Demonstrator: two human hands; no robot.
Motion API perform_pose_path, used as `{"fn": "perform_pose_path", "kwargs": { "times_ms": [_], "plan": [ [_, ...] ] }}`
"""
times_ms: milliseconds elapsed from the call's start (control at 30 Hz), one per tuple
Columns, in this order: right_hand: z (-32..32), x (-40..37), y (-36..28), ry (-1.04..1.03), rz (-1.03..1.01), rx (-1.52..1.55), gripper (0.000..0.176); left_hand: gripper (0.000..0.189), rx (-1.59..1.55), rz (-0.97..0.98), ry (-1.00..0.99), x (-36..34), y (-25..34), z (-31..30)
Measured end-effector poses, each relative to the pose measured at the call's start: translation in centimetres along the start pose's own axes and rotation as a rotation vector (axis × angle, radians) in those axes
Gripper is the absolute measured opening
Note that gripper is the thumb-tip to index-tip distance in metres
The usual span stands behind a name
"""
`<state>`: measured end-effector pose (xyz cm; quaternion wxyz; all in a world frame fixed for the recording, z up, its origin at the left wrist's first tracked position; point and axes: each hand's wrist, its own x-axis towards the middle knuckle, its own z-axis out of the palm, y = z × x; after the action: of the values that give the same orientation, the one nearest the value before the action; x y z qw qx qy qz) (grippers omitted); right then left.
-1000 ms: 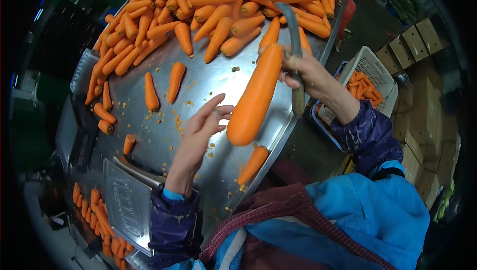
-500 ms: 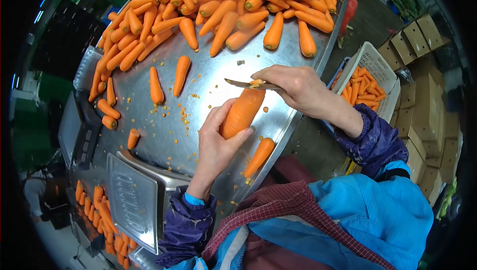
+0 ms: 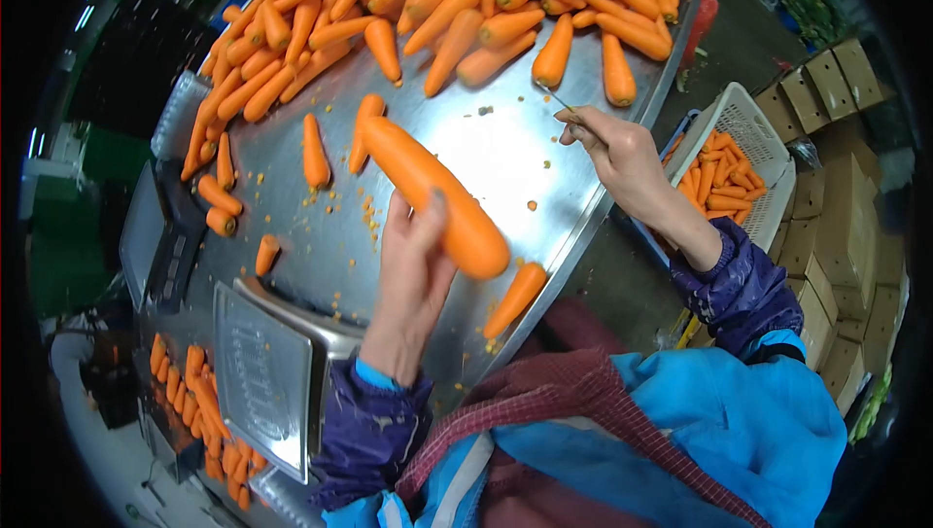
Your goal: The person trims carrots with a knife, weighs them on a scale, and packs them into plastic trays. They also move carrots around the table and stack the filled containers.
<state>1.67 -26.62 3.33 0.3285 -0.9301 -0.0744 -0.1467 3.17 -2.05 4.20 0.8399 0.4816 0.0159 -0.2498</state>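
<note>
One carrot (image 3: 439, 186) is over the table (image 3: 486, 144), fingers of your left hand (image 3: 412, 254) clamped round it, those of your right hand (image 3: 622, 155) clamped on a knife (image 3: 557, 98) nearer the table's edge, likely keeping it clear.

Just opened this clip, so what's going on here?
At a metal table, a person's left hand holds a large carrot. The right hand grips a knife, its blade clear of that carrot. A pile of carrots lies at the table's far end, with small scraps scattered nearer. A crate of carrots stands to the right.
</note>
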Motion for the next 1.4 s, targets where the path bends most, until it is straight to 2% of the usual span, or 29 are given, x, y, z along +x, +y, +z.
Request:
{"fn": "perform_pose_path", "kwargs": {
  "times_ms": [33,100,167,200,300,533,767,833,900,967,1033,1200,1267,1300,1333,1367,1400],
  "plan": [
    [0.2,-0.3,-0.7,0.0,0.016,0.132,0.021,0.038,-0.343,-0.152,0.031,0.0,0.3,-0.3],
    [0.8,-0.8,-2.5,-0.03,-0.008,0.135,0.021,0.045,-0.634,-0.174,0.039,0.0,0.6,-0.4],
    [1.8,-1.4,-3.9,0.026,-0.191,0.061,0.022,0.046,-0.722,-0.161,0.083,-0.2,0.5,-0.6],
    [2.2,-1.6,-4.7,0.059,-0.22,0.076,0.033,0.047,-0.816,-0.158,0.117,-0.2,0.3,-0.6],
    [3.6,-1.3,-5.8,0.113,-0.366,-0.026,0.034,0.048,-0.775,-0.179,0.124,-0.7,0.3,-0.3],
    [4.2,-0.5,-6.6,0.187,-0.384,-0.169,0.036,0.049,-0.888,-0.191,0.146,-1.2,0.0,0.2],
    [5.3,0.7,-3.5,0.317,-0.376,-0.382,0.038,0.041,-0.896,-0.249,0.166,-0.3,-1.3,0.6],
    [5.8,0.8,-2.0,0.261,-0.302,-0.337,0.042,0.04,-0.928,-0.269,0.216,0.2,-1.6,0.6],
    [6.6,0.8,-1.2,0.262,-0.276,-0.319,0.041,0.04,-0.923,-0.265,0.183,0.8,-2.0,0.6],
    [6.9,1.0,-0.3,0.27,-0.269,-0.309,0.041,0.04,-0.906,-0.256,0.301,1.3,-2.3,0.9],
    [7.2,1.4,0.2,0.223,-0.249,-0.32,0.041,0.041,-0.908,-0.251,0.292,2.1,-2.4,0.9],
    [8.2,3.0,1.9,0.261,-0.265,-0.289,0.039,0.041,-0.852,-0.213,0.339,3.7,-2.5,0.7],
    [8.3,3.7,2.4,0.245,-0.288,-0.318,0.031,0.039,-0.908,-0.217,0.289,4.0,-3.0,-1.0],
    [9.6,3.7,4.5,0.049,-0.01,-0.336,0.022,0.037,-0.961,-0.226,0.232,3.8,-3.1,-1.7],
    [9.1,4.6,8.0,-0.056,0.259,-0.385,0.015,0.037,-0.96,-0.227,0.234,3.0,-2.8,-1.9],
    [7.5,4.6,10.8,0.165,0.136,-0.439,0.016,0.034,-0.954,-0.177,0.231,1.9,-2.0,-2.0],
    [4.8,5.4,9.9,0.131,0.284,-0.368,0.03,0.032,-0.956,-0.111,0.221,1.7,-1.3,-2.1]
  ]
}}
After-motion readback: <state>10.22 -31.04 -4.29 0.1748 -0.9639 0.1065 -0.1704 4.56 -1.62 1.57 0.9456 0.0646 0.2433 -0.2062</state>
